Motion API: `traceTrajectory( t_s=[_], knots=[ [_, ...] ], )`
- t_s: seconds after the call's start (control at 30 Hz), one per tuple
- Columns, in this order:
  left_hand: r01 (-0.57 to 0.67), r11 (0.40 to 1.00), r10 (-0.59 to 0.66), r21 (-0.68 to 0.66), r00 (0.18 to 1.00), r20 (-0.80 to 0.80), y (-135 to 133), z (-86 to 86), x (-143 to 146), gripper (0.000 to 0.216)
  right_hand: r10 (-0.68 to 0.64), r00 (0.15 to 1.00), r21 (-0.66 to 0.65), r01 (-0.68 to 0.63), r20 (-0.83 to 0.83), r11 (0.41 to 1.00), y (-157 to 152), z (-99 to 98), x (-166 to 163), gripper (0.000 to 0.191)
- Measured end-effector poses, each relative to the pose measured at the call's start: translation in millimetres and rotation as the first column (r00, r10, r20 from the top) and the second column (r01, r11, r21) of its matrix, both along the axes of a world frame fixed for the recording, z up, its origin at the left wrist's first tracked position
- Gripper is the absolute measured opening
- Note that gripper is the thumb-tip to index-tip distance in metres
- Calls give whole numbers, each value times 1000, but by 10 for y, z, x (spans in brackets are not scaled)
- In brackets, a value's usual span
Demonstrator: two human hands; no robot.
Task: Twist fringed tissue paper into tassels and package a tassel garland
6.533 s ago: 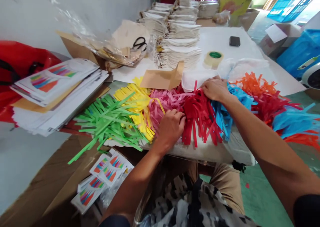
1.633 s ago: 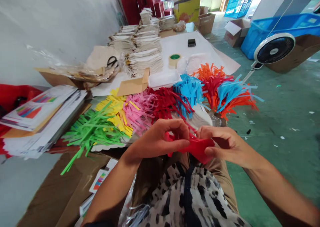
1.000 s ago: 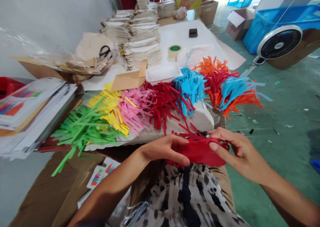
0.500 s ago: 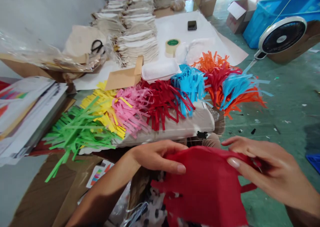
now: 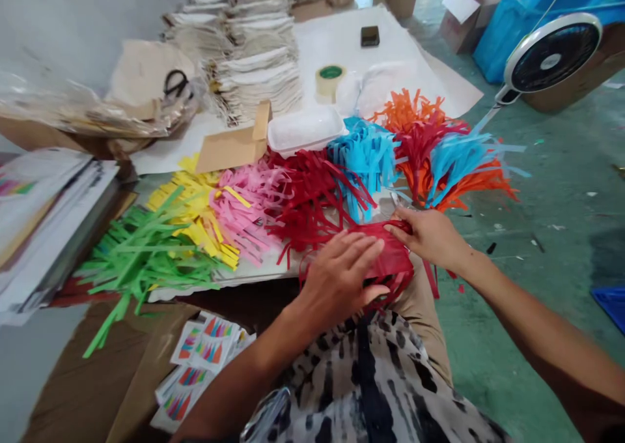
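A red fringed paper sheet lies at the front edge of the table, partly over my lap. My left hand rests flat on it with the fingers stretched out. At the sheet's upper right corner, my right hand pinches the paper between thumb and fingers. Just behind the sheet is a dark red tassel bundle. Along the table beside it are pink, yellow and green fringe bundles. A light blue bundle sits to the right, near the orange fringe.
Behind the bundles are a white plastic tray, a tape roll and stacks of cream material. Black-handled scissors lie at the left. A fan stands at the right. Printed cards lie in a brown carton below.
The red sheet has gone from being held up near me to lying flatter at the table edge. My left hand has flattened onto it; both hands have moved forward.
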State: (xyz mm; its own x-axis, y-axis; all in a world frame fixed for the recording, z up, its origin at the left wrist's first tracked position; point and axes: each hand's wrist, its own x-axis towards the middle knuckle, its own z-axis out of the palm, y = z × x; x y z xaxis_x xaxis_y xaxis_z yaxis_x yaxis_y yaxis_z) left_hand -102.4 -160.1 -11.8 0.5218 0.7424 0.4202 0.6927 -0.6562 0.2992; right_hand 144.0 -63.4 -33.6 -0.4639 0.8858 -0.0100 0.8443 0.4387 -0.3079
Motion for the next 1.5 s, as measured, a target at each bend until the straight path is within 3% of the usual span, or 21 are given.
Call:
traceTrajectory(
  t_s=[0.13, 0.23, 0.37, 0.47, 0.7, 0.87, 0.93, 1.03, 1.13, 1.2, 1.27, 1.37, 1.5],
  knots=[
    [-10, 997, 2, -83, 996, -91, -86, -331, 145, 53, 17, 1000, 186, -17, -1, 982, -172, 130, 24, 37],
    [-21, 995, 12, -95, 996, -94, -81, -409, 88, 61, 97, 993, 349, -70, -61, 935, -455, 190, 48, 50],
    [-39, 999, 34, -31, 990, -137, -70, -420, 102, 62, 204, 977, 292, -180, -53, 939, -846, 78, 5, 68],
    [-70, 996, 76, 58, 992, -105, -57, -451, 160, 52, 105, 991, 259, -80, -84, 963, -992, -100, -80, 71],
    [-63, 995, 63, 77, 998, 10, -9, -442, 96, 35, -45, 969, 358, 133, -243, 924, -938, -293, -207, 50],
    [28, 995, -19, 98, 996, -83, -4, -438, -79, 39, -85, 979, 445, 160, -183, 881, -747, -275, 127, 57],
    [54, 992, -42, 116, 994, -99, -12, -436, -148, 41, -68, 982, 417, 137, -176, 899, -662, -214, 434, 53],
    [88, 987, -73, 135, 991, -117, -35, -415, -206, 39, -26, 962, 275, 104, -273, 956, -594, 0, 977, 45],
    [85, 986, -68, 141, 991, -119, -58, -388, -192, 35, -7, 945, 42, 22, -328, 999, -687, 327, 1299, 61],
    [79, 987, -64, 140, 992, -108, -62, -371, -157, 33, -6, 918, 20, 15, -396, 1000, -828, 505, 1219, 66],
    [78, 989, -65, 130, 993, -99, -56, -348, -119, 32, 105, 915, 51, -93, -390, 994, -962, 559, 911, 65],
    [68, 993, -60, 101, 995, -79, -43, -292, -85, 29, 308, 917, 106, -290, -252, 951, -1005, 362, 328, 69],
    [25, 1000, -25, -17, 999, -36, -74, -197, -119, 23, 338, 926, 178, -309, -170, 934, -809, -16, 28, 51]
  ],
)
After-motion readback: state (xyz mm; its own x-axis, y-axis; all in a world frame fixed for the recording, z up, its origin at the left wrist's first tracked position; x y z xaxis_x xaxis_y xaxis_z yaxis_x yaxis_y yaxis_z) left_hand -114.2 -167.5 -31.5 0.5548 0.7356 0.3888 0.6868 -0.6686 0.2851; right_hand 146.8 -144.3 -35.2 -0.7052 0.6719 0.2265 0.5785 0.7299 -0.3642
